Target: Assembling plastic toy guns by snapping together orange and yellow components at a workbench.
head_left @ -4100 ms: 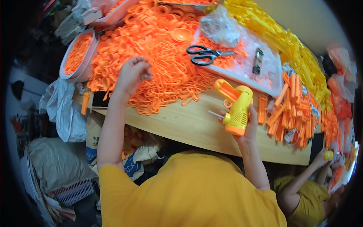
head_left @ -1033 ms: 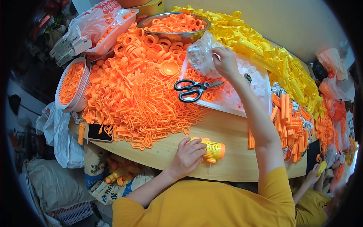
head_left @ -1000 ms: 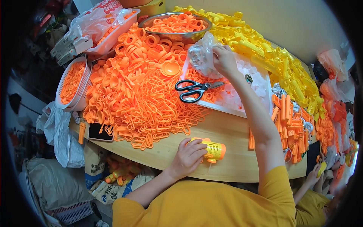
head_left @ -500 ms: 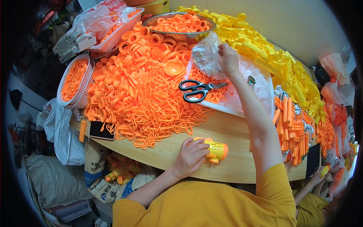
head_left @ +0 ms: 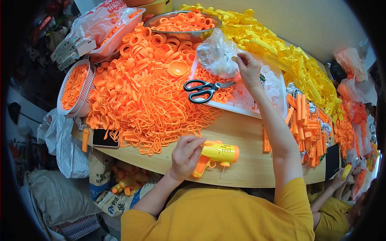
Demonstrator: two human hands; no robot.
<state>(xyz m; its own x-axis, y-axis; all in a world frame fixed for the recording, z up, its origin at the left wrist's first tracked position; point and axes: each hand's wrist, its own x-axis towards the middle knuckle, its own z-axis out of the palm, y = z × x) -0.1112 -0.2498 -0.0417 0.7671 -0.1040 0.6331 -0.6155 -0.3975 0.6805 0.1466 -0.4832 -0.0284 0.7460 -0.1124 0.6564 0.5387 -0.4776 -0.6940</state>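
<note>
A yellow and orange toy gun lies on its side near the table's front edge, a thin pale piece sticking out beneath its barrel. My left hand pinches its rear end, fingertips partly hidden. Over the white tray, my right hand has thumb and forefinger pressed together on a tiny thing too small to name. Just left of those fingertips sits a clear plastic bag with silvery contents. Black-handled scissors rest across the tray's left edge, and translucent white pieces fill its right part.
Orange clips and rings are heaped on the left, with a metal bowl of rings behind. Yellow parts pile along the back; orange bars lie right. A phone sits at the left edge. A co-worker's hand shows far right.
My left hand has slid back from the toy gun's side to its rear, exposing the handle. My right hand has come away from the plastic bag, slightly towards me. The whole view has shifted slightly.
</note>
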